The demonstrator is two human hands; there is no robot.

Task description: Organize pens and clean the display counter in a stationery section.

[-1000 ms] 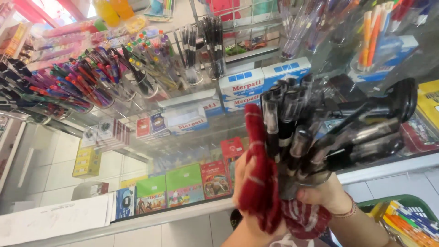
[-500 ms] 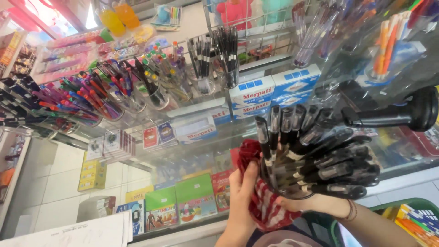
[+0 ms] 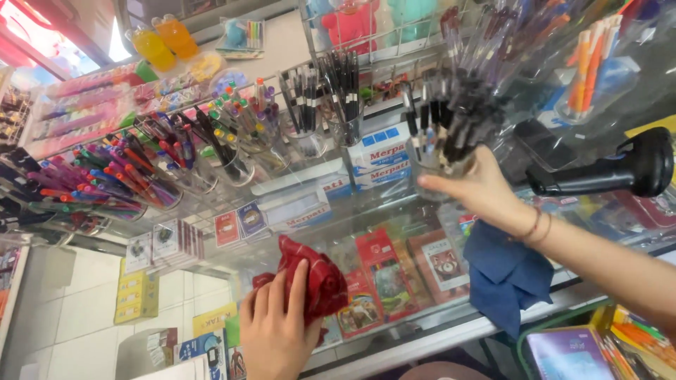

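Right hand (image 3: 486,188) grips clear cup (image 3: 438,169) of black pens (image 3: 458,119); left hand (image 3: 276,325) clutches red cloth (image 3: 317,278) on glass counter (image 3: 394,211).

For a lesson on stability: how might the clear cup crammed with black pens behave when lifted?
The clear cup in the right hand is probably top-heavy: the black pens stand far above its rim. Tilted, they could slide out. Its smooth wall may be slippery.

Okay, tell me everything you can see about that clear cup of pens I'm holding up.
The clear cup of pens looks like transparent plastic, packed with dark-capped pens fanning upward. The right hand grips its lower part, fingers around the base, holding it tilted above the glass counter, near the blue and white boxes.
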